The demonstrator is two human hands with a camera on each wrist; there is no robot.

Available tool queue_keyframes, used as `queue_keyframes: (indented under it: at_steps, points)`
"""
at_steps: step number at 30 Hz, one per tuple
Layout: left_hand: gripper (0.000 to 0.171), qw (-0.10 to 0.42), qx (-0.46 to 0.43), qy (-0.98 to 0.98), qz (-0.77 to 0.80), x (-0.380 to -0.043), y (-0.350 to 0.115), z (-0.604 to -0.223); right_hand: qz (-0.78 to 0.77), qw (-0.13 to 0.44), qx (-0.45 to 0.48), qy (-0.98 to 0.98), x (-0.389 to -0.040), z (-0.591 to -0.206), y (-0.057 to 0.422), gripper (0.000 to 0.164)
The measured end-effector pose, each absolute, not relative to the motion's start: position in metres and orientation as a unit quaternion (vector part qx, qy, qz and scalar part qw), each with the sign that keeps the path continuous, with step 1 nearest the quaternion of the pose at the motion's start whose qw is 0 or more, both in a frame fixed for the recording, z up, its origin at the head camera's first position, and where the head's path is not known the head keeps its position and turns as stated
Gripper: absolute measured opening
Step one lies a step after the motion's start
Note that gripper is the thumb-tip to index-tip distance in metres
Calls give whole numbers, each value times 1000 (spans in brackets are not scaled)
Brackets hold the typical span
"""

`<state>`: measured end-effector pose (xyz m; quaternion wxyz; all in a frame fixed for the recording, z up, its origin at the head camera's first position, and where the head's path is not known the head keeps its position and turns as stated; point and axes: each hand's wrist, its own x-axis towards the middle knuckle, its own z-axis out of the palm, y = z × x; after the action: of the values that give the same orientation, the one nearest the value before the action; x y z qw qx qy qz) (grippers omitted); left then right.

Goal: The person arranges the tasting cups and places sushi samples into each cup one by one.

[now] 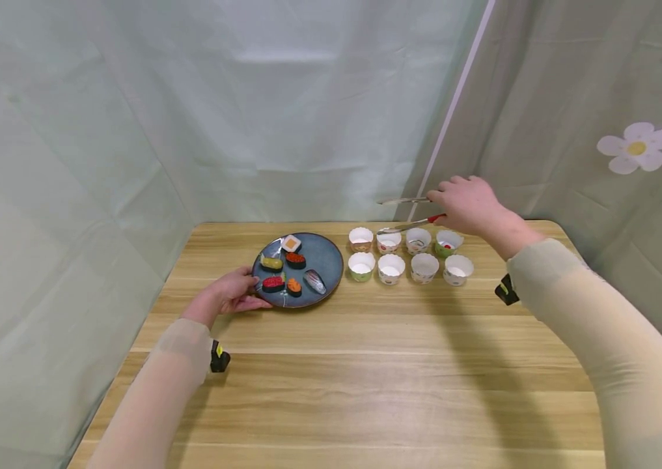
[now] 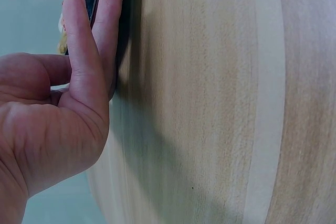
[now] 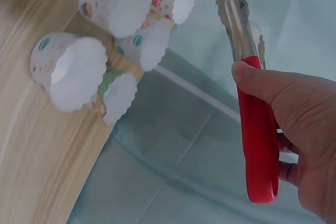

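Observation:
My left hand (image 1: pixel 237 291) pinches the left rim of a round blue-grey plate (image 1: pixel 331 260), its fingers on both sides of the edge in the left wrist view. On the plate lie several toy-like sushi pieces: a white one with an orange centre (image 1: pixel 291 243), a yellow-topped one (image 1: pixel 272 263), red roe (image 1: pixel 295 260), a red one (image 1: pixel 274 284), an orange one (image 1: pixel 294 287) and a silver fish piece (image 1: pixel 315 281). My right hand (image 1: pixel 467 203) holds metal tongs (image 3: pixel 258 129) by the red handles. The tongs' arms stand apart above the back row of paper cups, with nothing visible between them.
Two rows of scalloped paper baking cups (image 1: pixel 391 269) stand right of the plate. The back-right green cup (image 1: pixel 448 244) shows a small red spot inside. A wooden table (image 1: pixel 366 378) stretches toward me, with pale curtains (image 1: pixel 307 117) behind.

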<state>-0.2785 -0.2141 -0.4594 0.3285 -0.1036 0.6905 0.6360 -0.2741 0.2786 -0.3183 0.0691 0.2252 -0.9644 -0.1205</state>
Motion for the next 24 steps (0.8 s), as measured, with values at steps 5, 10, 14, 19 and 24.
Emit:
queue_keyframes:
  at_steps: [5,10,14,19,24]
  points:
    - [55,327,-101,689,639,-278,-214,-459,-118,71,240,-961,-275,-318,264,53]
    - [55,327,-100,689,638,-278,-213,-460,-121,72,251,-958,-276,-320,248,53]
    - [56,328,-102,687,640,-278,-213,-461,-123,69,261,-955,-277,-321,235,54]
    - [56,328,-106,684,643,-279,-213,-462,-127,72,275,-950,-277,-323,220,54]
    - [56,328,-105,687,640,-279,-213,-462,-133,72,290,-945,-279,-324,206,48]
